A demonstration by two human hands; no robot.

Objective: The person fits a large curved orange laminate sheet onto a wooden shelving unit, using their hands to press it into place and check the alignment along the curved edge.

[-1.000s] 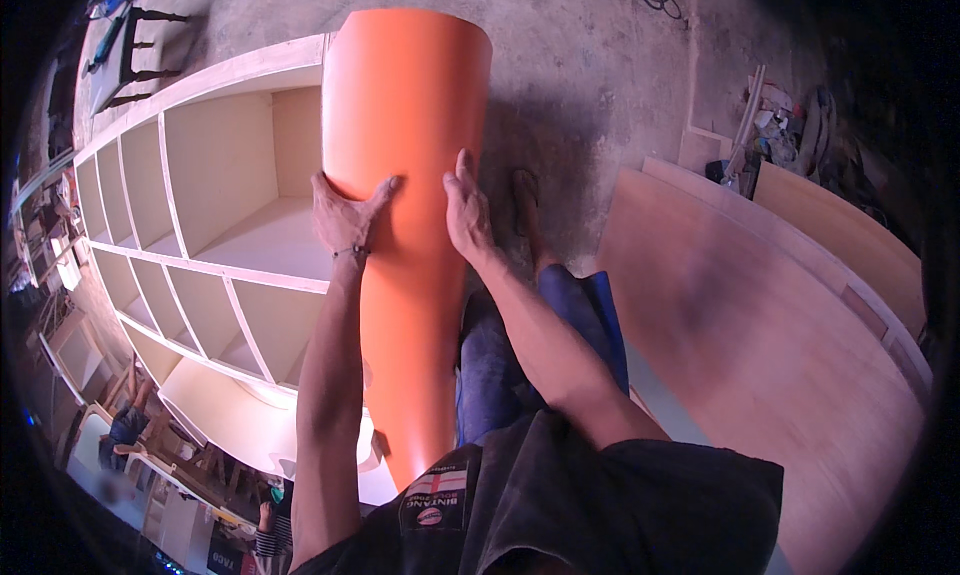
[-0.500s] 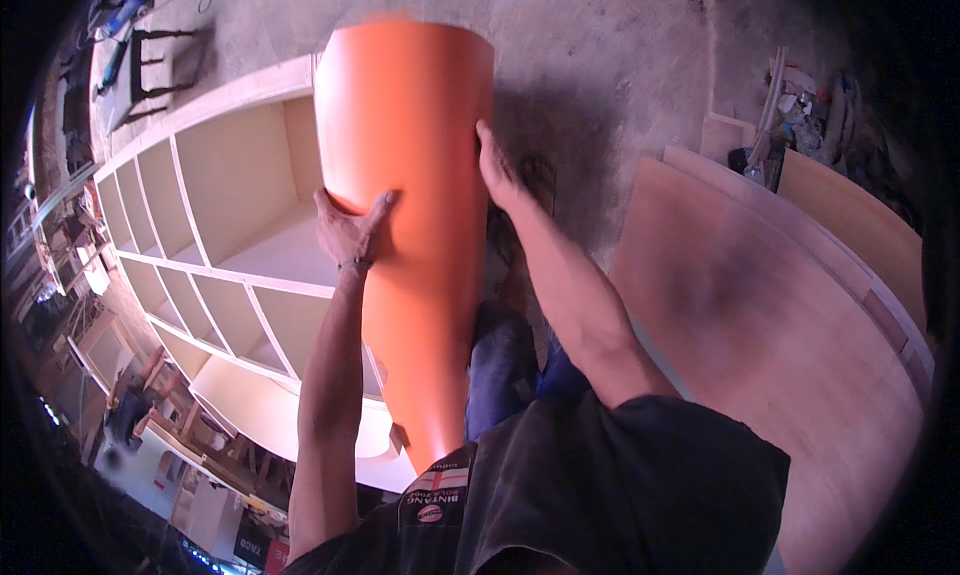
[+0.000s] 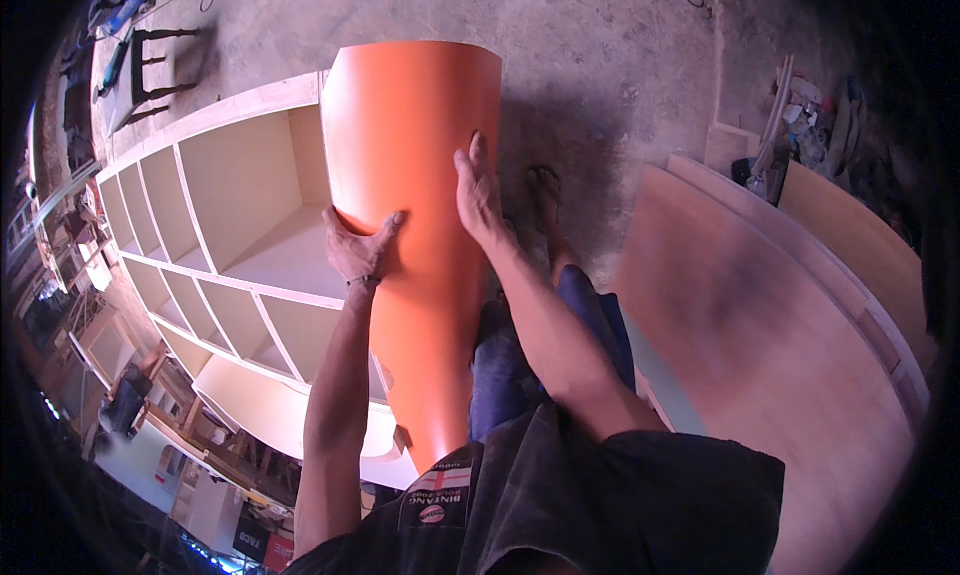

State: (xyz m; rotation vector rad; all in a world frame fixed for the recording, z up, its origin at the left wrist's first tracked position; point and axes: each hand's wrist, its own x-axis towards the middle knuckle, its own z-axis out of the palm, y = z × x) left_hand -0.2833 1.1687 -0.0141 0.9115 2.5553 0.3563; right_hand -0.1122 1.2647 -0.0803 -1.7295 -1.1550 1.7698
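The orange sheet (image 3: pixel 415 165) stands in front of you, bent into a curve, and its long axis goes from the far end, above the floor (image 3: pixel 590 65), back toward your shirt (image 3: pixel 600 495). It lies between your two hands, so both are at it and neither is nearer. Your left hand (image 3: pixel 353 252) has its grip clamped on the left edge, with the thumb on the orange face. Your right hand (image 3: pixel 480 200) is not closed: its fingers are stretched along the right side and touch it, a little farther from your body than the left hand. On the left, just beside the sheet, is the pale cabinet (image 3: pixel 250 109) with its compartments; on the right, well apart, is a brown panel (image 3: pixel 740 305).
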